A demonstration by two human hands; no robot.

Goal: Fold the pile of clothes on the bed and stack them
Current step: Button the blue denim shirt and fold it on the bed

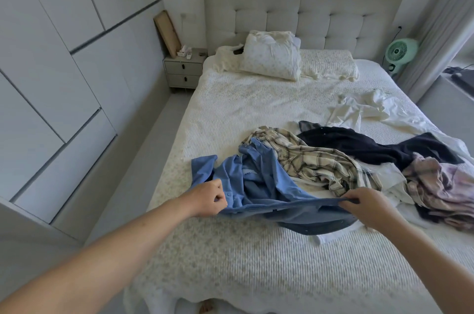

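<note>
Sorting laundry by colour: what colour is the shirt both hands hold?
Blue shirt, clearest in the head view.

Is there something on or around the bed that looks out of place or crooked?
Yes. A wooden frame leans tilted against the wall above the nightstand, not hung. A white garment lies crumpled apart from the pile. Both hands, left hand and right hand, grip the blue shirt.

We see two bare forearms without sleeves, the left hand (209, 198) and the right hand (369, 207) free of rings or watches.
</note>
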